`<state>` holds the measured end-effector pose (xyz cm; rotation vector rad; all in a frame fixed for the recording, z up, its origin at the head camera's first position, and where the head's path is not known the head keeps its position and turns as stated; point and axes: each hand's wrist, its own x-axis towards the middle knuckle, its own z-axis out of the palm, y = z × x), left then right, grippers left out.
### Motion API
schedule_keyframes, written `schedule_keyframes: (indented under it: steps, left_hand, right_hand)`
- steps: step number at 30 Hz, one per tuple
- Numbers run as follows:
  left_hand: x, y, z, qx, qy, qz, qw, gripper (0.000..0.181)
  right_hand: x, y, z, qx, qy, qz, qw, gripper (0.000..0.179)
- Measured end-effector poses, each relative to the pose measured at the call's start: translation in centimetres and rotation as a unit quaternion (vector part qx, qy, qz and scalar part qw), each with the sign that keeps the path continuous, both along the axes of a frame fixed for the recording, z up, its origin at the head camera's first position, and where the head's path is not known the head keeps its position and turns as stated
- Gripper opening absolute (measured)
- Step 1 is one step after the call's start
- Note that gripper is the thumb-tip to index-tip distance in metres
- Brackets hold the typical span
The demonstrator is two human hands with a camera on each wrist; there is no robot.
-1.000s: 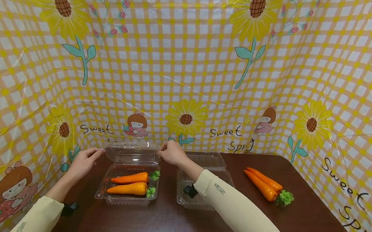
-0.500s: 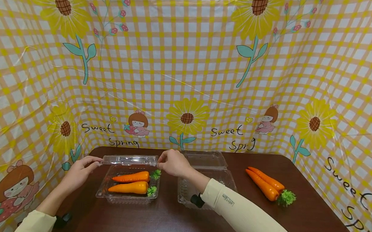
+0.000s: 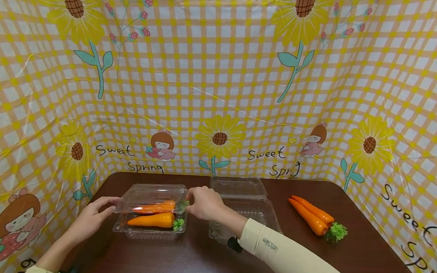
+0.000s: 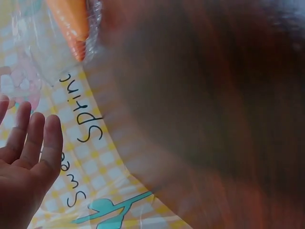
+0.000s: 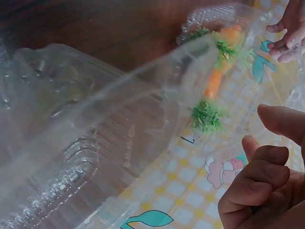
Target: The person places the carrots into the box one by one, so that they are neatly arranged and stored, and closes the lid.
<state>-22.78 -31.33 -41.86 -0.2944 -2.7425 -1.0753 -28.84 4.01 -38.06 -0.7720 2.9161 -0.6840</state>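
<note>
Lid [image 3: 151,196]: tilted above the rear carrot [image 3: 152,208], long axis running left to right between the hands, front edge short of the box's [image 3: 153,234] front rim on the counter [image 3: 192,260].
Left hand [image 3: 93,214]: fingers pinched its left end.
Right hand [image 3: 206,204]: fingers pinched its right end; neither hand nearer.
Hidden: second box [image 3: 261,210], partly, behind the right arm [image 3: 290,249]; exact fingertip contact was unclear.

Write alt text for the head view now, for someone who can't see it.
A person's left hand and right hand hold a clear lid, partly closed, over a plastic box containing two carrots. On the dark table to the right are an open clear box and, farther right, two more carrots.
</note>
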Motion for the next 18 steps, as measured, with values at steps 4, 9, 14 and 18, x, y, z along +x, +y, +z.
schedule_keyframes:
  steps: [4, 9, 14, 18]
  left_hand:
    - [0.4, -0.2, -0.5, 0.003, -0.020, -0.009, 0.9998, 0.039]
    - [0.9, -0.4, -1.3, 0.010, -0.038, -0.016, 0.9991, 0.034]
    - [1.2, -0.2, -1.7, 0.007, -0.050, -0.007, 0.9987, 0.029]
    - [0.9, 0.1, -1.9, 0.005, -0.059, 0.008, 0.9982, 0.033]
  right_hand:
    - [0.1, 0.0, -0.7, 0.015, 0.014, 0.004, 0.9998, 0.026]
    - [0.5, 0.1, -1.6, 0.030, 0.016, 0.013, 0.9993, 0.027]
    - [1.0, 0.1, -2.1, 0.047, 0.016, 0.023, 0.9985, 0.026]
    - [1.1, 0.0, -2.0, 0.036, 0.016, 0.026, 0.9989, 0.024]
